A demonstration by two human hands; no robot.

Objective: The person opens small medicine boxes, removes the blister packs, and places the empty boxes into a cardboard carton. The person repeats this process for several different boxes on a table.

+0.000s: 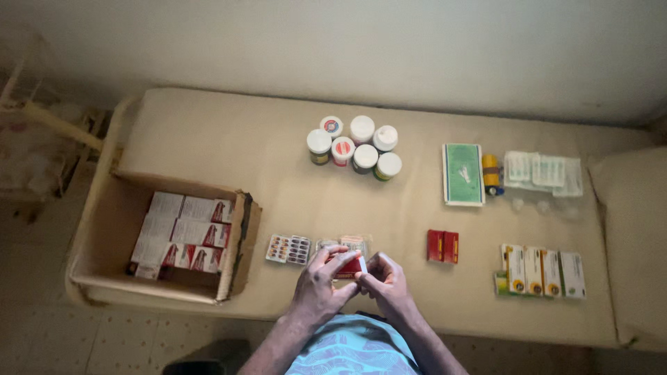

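Seen from the head camera, both hands are meeting over the near edge of the beige mattress (229, 139). The left hand (318, 278) is curling its fingers round a small red box (351, 267), thumb and forefinger pinching the top. The right hand (386, 279) is closing on the same box from the other side, fingertips pressing at its end flap. The box is being held just above the mattress, right over some blister packs (288, 248).

A cluster of white-capped jars (354, 147) is standing farther back, two more red boxes (442, 246) are lying to the right, and a row of yellow-and-white boxes (542, 271) is sitting beyond those. A cardboard carton (240, 243) of red-and-white boxes is sitting at the left.

The box is small and both grips are only at fingertips, so a hard pull on the flap could tear it or spill the contents onto the blister packs below.
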